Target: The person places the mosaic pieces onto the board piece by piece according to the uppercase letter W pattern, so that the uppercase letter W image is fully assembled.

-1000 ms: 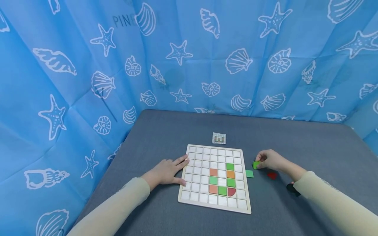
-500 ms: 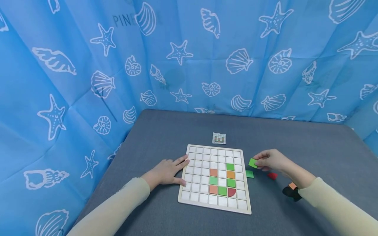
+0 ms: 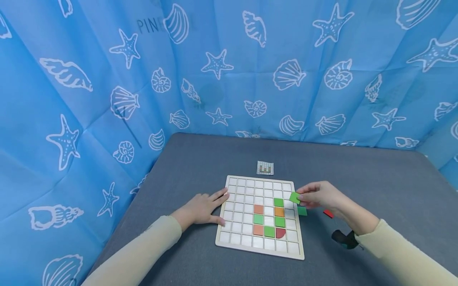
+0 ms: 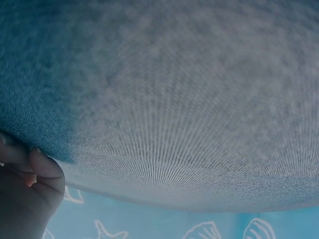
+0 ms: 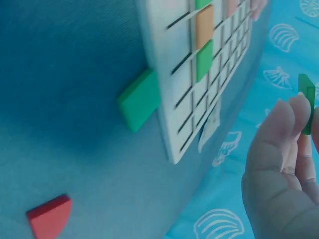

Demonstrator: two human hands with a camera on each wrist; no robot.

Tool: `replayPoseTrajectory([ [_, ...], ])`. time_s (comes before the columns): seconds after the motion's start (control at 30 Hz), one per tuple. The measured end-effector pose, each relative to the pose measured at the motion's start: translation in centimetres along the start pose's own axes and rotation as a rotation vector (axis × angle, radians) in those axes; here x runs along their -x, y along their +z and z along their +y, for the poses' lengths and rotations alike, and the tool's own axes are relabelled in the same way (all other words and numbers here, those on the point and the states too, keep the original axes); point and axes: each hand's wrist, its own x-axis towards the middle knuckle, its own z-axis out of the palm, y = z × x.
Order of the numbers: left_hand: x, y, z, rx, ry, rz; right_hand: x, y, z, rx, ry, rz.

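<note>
A white gridded board [image 3: 237,235] lies on the grey table, with green, orange, salmon and dark red tiles set in several of its squares. My left hand [image 3: 202,208] rests at the board's left edge, fingers spread and fairly straight. Between thumb and fingertips my right hand [image 3: 320,194] pinches a light green square tile [image 3: 294,198], raised over the board's right edge. That green tile [image 5: 307,102] appears edge-on in the right wrist view. Just below the hand, a darker green tile [image 3: 302,211] lies beside the board, partly against its edge.
A small printed pattern card [image 3: 265,168] lies beyond the board. To the right sits a red rounded piece [image 3: 328,213]. A black object [image 3: 344,239] shows near the right wrist. Blue shell-patterned curtains [image 3: 250,79] hang around the table's back and left.
My right hand has lifted the light green tile from the table and carried it left, to above the board's right edge. The left hand stays in place.
</note>
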Motion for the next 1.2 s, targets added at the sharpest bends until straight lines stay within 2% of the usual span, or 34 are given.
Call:
replayPoseTrajectory([
  [0.27,0.0,0.0,0.0,0.003,0.0,0.0,-0.1,0.8,-0.6,-0.079,-0.021,-0.048],
  [0.53,0.1,-0.1,0.0,0.003,0.002,0.003,-0.3,2.1,-1.0,-0.049,-0.033,-0.08],
  [0.9,0.3,-0.4,0.2,0.008,-0.001,-0.001,-0.3,4.5,-1.0,-0.09,-0.067,-0.131],
  [1.2,0.2,-0.4,0.3,0.011,0.0,-0.001,-0.4,6.7,-0.5,-0.113,-0.058,-0.167],
])
